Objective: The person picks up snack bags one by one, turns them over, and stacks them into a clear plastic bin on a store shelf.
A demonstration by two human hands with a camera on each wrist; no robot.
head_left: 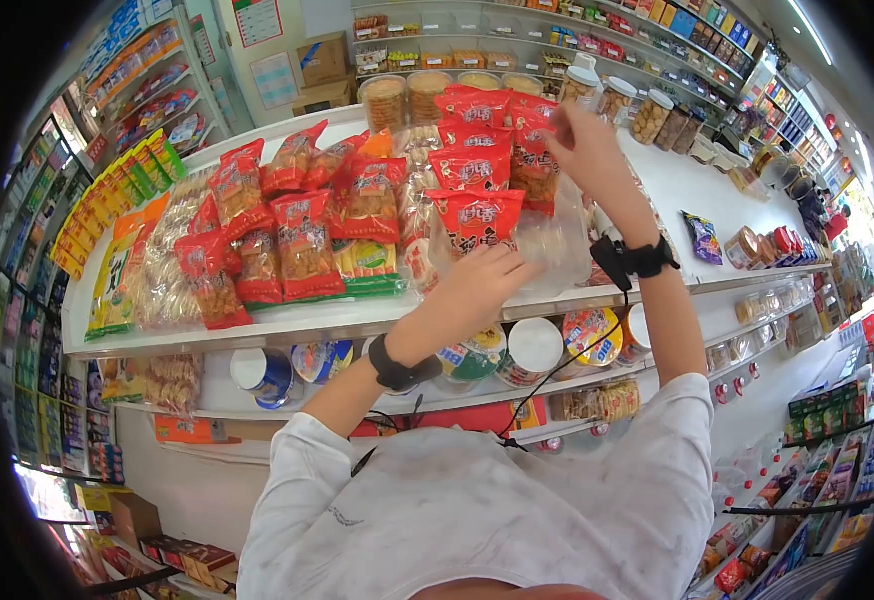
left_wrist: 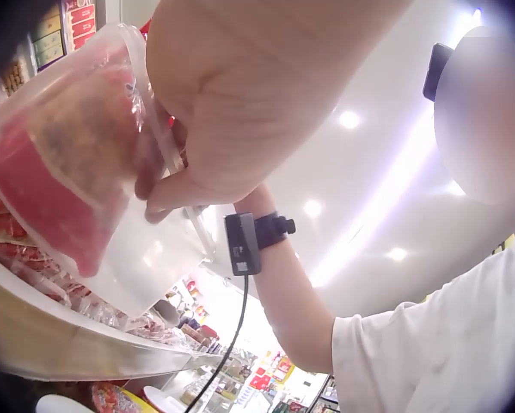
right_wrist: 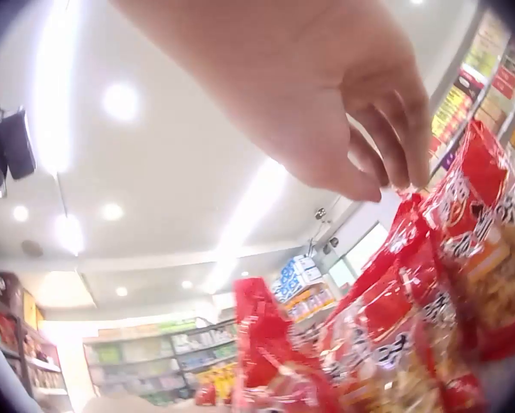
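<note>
A clear plastic container (head_left: 560, 246) near the counter's front edge holds red snack bags (head_left: 475, 215), standing in a row. My left hand (head_left: 479, 292) grips its near side; in the left wrist view the thumb and fingers of the hand (left_wrist: 232, 107) pinch the rim of the translucent container (left_wrist: 150, 271), a red bag showing through the wall. At the container's right side, my right hand (head_left: 592, 160) pinches the top of a red bag (head_left: 534, 165). The right wrist view shows that hand (right_wrist: 326, 107) with its fingertips at the crimped top of a red bag (right_wrist: 404, 249).
More red snack bags (head_left: 305, 245) lie heaped to the left on the white counter (head_left: 647, 165). Round tubs (head_left: 385, 103) line the back. A purple packet (head_left: 702, 238) lies to the right. Cup noodles (head_left: 534, 347) stand on the shelf below.
</note>
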